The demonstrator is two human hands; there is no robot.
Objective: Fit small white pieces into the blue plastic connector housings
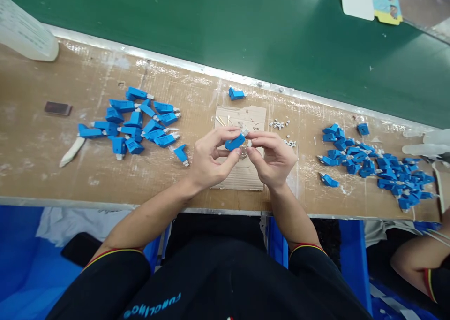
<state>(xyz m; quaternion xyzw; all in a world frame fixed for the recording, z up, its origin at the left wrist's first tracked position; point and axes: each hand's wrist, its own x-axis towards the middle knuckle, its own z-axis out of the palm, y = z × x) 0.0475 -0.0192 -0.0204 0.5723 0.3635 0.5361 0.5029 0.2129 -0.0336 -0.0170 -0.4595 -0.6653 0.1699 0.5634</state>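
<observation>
A small blue plastic part (pixel 234 143) with a whitish tip is pinched between the thumb and fingers of my left hand (pixel 214 156). My right hand (pixel 272 156) is closed at the part's tip end, its thumb and forefinger close together; whether it grips the tip or some tiny piece I cannot make out. Both hands are above a piece of corrugated cardboard (pixel 242 181). Cotton swabs (pixel 224 121) lie on the cardboard, partly behind the hands. Small white-grey pieces (pixel 279 124) are scattered just right of it.
Many similar blue parts (pixel 135 119) lie left, with a larger heap (pixel 365 158) right and one (pixel 236 94) behind the cardboard. A plastic bottle (pixel 28 29) stands back left. A dark block (pixel 58 108) lies left. The green surface (pixel 211 24) runs beyond the metal edge. Another person's arm (pixel 422 249) shows right.
</observation>
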